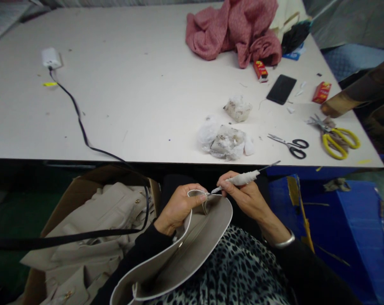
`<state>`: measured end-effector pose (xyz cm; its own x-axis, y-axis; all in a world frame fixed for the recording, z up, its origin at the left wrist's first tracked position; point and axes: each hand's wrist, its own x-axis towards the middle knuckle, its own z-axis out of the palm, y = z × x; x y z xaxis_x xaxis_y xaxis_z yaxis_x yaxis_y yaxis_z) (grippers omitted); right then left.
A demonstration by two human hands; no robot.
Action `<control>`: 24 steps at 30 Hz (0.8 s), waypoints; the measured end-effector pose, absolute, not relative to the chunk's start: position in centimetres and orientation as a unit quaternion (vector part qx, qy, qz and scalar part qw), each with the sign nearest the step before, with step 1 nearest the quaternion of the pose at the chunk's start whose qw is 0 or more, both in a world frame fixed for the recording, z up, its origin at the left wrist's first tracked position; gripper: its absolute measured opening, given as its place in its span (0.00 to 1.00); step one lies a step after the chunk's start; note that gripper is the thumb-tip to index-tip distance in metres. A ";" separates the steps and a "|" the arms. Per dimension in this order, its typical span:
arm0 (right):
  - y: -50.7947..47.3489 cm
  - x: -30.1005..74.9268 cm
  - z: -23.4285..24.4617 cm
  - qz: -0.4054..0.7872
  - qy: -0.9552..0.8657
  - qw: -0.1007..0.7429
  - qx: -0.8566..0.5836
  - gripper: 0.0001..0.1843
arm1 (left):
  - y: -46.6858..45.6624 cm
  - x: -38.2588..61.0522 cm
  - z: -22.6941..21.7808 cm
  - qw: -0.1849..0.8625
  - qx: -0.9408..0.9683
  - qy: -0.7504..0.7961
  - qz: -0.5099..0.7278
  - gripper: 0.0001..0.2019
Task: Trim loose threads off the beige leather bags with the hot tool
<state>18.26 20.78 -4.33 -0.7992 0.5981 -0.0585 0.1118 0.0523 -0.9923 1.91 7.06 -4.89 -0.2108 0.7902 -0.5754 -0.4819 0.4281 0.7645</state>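
A beige handbag [207, 241] lies open across my lap, its mouth facing up and a zip showing inside. My left hand [181, 207] pinches the bag's upper edge between thumb and fingers. In my right hand [243, 197] is an awl-like tool [241, 179] with a white-wrapped handle. One end meets the bag's edge close to my left thumb; from the other end a thin metal rod points up and right. Whether the working tip pierces or only touches the edge is too small to make out.
On the white table [131, 84] are black-handled scissors [290, 146], yellow-handled scissors [338, 140], plastic-wrapped lumps [226, 140], a phone [281, 89] and a pink cloth [233, 34]. A black cable [80, 123] crosses to a cardboard box [52, 216] of beige bags. A blue bin [347, 228] stands right.
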 end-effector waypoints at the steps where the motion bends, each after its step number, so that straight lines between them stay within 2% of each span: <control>1: 20.7 18.2 -4.3 0.637 -0.703 0.189 -0.254 0.15 | 7.1 2.0 -4.8 0.613 0.132 0.581 0.518 0.16; 11: 20.7 17.8 -4.8 0.571 -0.751 0.180 -0.278 0.16 | 7.1 2.8 -4.6 0.599 0.113 0.587 0.533 0.16; 15: 20.8 18.4 -4.0 0.536 -0.802 0.197 -0.176 0.13 | 6.9 2.8 -5.0 0.594 0.105 0.579 0.549 0.16; 19: 20.8 20.0 -2.9 0.431 -0.883 0.184 -0.042 0.07 | 6.7 2.7 -5.0 0.609 0.103 0.560 0.553 0.16; 22: 20.6 21.1 -2.4 0.367 -0.913 0.176 -0.007 0.07 | 6.5 2.8 -5.1 0.620 0.093 0.548 0.554 0.16; 24: 20.3 21.7 -2.3 0.373 -0.905 0.205 -0.015 0.07 | 6.3 3.0 -5.2 0.620 0.089 0.542 0.561 0.16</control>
<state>21.73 20.32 -2.26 -0.9157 0.1800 0.3594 -0.1254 0.7216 -0.6809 2.98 6.25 -5.21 -0.2165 0.7915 -0.5716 -0.5990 0.3546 0.7180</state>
